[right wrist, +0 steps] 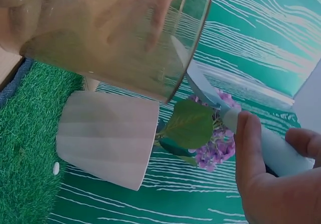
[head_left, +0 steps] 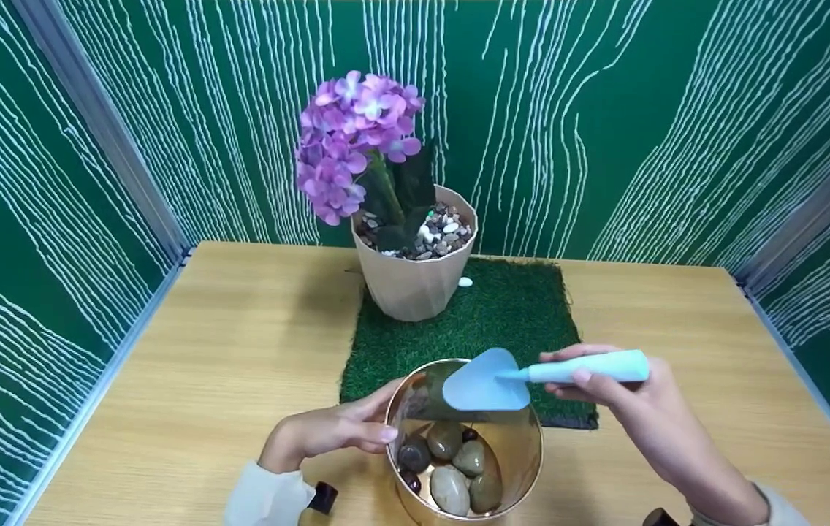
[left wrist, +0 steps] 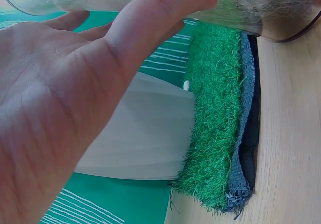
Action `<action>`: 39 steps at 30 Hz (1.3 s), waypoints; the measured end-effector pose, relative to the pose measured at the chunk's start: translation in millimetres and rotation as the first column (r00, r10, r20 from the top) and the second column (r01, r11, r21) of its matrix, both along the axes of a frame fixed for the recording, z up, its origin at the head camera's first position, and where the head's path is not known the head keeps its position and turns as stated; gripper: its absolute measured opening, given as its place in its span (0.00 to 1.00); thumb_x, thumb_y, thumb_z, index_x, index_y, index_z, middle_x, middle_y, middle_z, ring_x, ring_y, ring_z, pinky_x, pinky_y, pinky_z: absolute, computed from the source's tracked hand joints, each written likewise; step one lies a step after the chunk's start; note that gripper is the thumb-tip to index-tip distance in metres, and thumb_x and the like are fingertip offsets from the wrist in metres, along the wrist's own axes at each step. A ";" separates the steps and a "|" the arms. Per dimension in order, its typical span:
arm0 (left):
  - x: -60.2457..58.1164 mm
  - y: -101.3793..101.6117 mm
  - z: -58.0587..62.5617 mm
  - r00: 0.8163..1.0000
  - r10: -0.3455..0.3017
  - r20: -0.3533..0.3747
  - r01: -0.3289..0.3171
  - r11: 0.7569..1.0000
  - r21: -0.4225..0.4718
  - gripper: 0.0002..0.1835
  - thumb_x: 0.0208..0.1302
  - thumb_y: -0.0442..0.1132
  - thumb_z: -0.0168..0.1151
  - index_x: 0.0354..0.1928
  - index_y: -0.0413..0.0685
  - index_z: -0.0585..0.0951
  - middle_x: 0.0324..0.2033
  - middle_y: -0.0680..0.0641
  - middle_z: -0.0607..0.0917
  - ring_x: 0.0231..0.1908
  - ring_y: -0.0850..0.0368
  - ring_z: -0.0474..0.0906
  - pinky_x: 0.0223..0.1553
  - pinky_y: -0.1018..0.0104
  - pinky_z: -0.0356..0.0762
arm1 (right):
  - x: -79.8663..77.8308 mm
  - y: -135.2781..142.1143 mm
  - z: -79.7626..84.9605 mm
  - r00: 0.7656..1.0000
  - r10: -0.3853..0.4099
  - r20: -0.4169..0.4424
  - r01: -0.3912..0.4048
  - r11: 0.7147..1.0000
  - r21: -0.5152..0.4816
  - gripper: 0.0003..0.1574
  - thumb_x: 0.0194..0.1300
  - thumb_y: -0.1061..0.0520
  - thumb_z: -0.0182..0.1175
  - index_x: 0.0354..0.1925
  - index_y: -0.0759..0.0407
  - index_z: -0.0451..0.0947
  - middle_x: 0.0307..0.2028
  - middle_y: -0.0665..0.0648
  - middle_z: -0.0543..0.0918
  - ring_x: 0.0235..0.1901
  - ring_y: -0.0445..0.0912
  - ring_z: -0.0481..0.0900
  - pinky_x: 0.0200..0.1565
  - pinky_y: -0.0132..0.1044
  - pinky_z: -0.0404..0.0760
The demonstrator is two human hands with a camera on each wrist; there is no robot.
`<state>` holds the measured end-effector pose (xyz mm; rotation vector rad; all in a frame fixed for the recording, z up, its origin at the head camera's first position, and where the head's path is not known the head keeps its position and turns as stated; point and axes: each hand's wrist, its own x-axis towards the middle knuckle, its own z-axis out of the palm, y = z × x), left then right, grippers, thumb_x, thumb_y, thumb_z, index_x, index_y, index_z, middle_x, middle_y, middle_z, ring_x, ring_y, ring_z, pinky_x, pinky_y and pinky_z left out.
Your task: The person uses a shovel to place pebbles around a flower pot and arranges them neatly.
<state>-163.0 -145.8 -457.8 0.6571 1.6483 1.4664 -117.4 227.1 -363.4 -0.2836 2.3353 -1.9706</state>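
My right hand (head_left: 630, 391) grips the handle of a light blue hand trowel (head_left: 489, 386), its blade pointing left over the mouth of a clear amber-tinted container (head_left: 524, 453). In the right wrist view, the trowel's blade overlaps the container's rim. Inside the container lie several large smooth stones (head_left: 450, 488), grey, brown and whitish, with small dark red ones among them. My left hand (head_left: 338, 425) holds the container from its left side, thumb near the rim and the other fingers behind it. The left wrist view shows the thumb (left wrist: 165, 5) against the transparent wall.
Behind the container stands a ribbed pale flowerpot (head_left: 411, 281) with a purple flower (head_left: 356, 139) and small pebbles (head_left: 444, 234). It rests on a green artificial grass mat (head_left: 524, 314), with one white pebble (head_left: 465, 282) beside it. Green panels with white lines enclose the wooden table (head_left: 240, 314).
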 end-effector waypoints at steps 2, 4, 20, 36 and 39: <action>-0.3 0.5 -0.1 1.000 -0.003 -0.005 0.003 1.000 0.004 0.51 0.76 0.57 0.58 0.87 0.54 0.39 0.85 0.36 0.44 0.78 0.32 0.61 0.69 0.41 0.75 | 1.0 -3.1 -0.9 0.999 0.048 -0.024 -0.046 0.996 0.076 0.18 0.80 0.60 0.58 0.60 0.69 0.82 0.53 0.49 0.92 0.49 0.46 0.92 0.51 0.37 0.89; -0.6 0.8 -0.5 1.000 -0.005 -0.009 0.005 1.000 0.006 0.51 0.75 0.58 0.58 0.87 0.55 0.39 0.85 0.36 0.43 0.78 0.32 0.61 0.68 0.43 0.76 | 1.4 -6.8 -3.6 0.992 0.113 -0.058 -0.106 0.989 0.105 0.17 0.79 0.61 0.59 0.59 0.69 0.83 0.53 0.47 0.92 0.49 0.44 0.92 0.50 0.37 0.89; -1.0 1.6 0.5 1.000 -0.002 -0.029 0.001 1.000 -0.016 0.51 0.74 0.58 0.58 0.87 0.59 0.41 0.85 0.38 0.43 0.78 0.35 0.60 0.67 0.41 0.77 | 2.4 -45.2 -16.2 0.905 0.413 -0.105 -0.359 0.871 0.335 0.14 0.73 0.57 0.68 0.54 0.55 0.89 0.50 0.56 0.92 0.47 0.40 0.88 0.49 0.31 0.86; -2.2 0.7 0.3 1.000 -0.008 -0.002 0.008 1.000 -0.004 0.48 0.75 0.57 0.55 0.87 0.60 0.41 0.85 0.40 0.44 0.79 0.34 0.59 0.68 0.39 0.76 | 5.4 -83.2 -36.5 0.865 0.475 -0.162 -0.363 0.815 0.452 0.10 0.64 0.64 0.70 0.45 0.57 0.90 0.42 0.52 0.93 0.37 0.32 0.83 0.42 0.29 0.84; -1.2 0.6 1.6 1.000 -0.006 0.001 0.006 1.000 -0.003 0.48 0.76 0.57 0.55 0.87 0.60 0.40 0.86 0.41 0.44 0.79 0.36 0.60 0.68 0.41 0.76 | 5.6 -87.1 -39.0 0.859 0.483 -0.170 -0.362 0.807 0.467 0.10 0.64 0.65 0.70 0.44 0.58 0.91 0.41 0.52 0.93 0.39 0.32 0.84 0.43 0.29 0.85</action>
